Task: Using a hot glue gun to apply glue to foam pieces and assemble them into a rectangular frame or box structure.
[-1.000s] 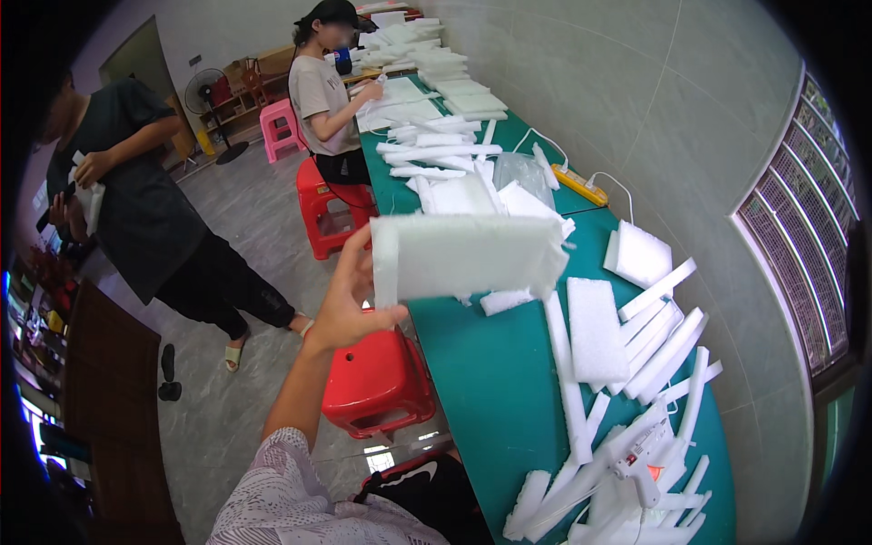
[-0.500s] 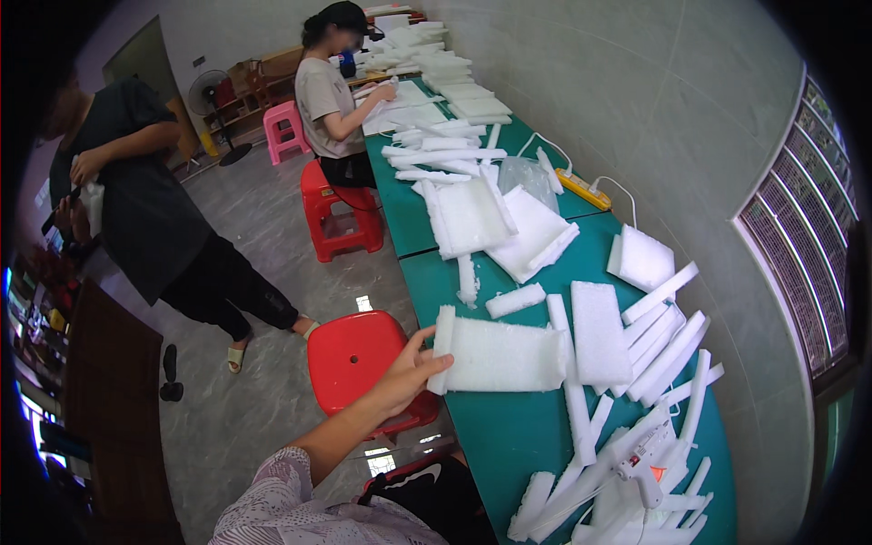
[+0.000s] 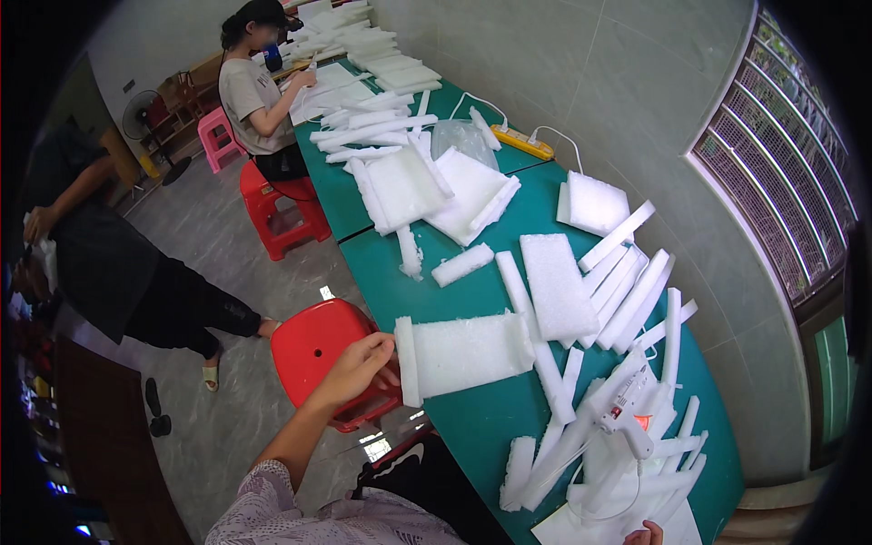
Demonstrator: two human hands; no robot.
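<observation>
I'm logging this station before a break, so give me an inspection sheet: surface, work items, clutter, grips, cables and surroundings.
Surface: green table, with a white sheet near the picture's lower edge.
Job's things: foam panel with raised end strips; white glue gun lying on foam pieces.
Clutter: loose foam strips, stacked foam slabs farther along, plastic bag.
Grips: left grip at the panel's left end, whether closed is unclear; right grip barely in view by the white sheet.
Cables: white cords at the yellow power strip; glue gun's cord trailing from its handle.
Surroundings: red stools, seated co-worker, standing person, barred window.
</observation>
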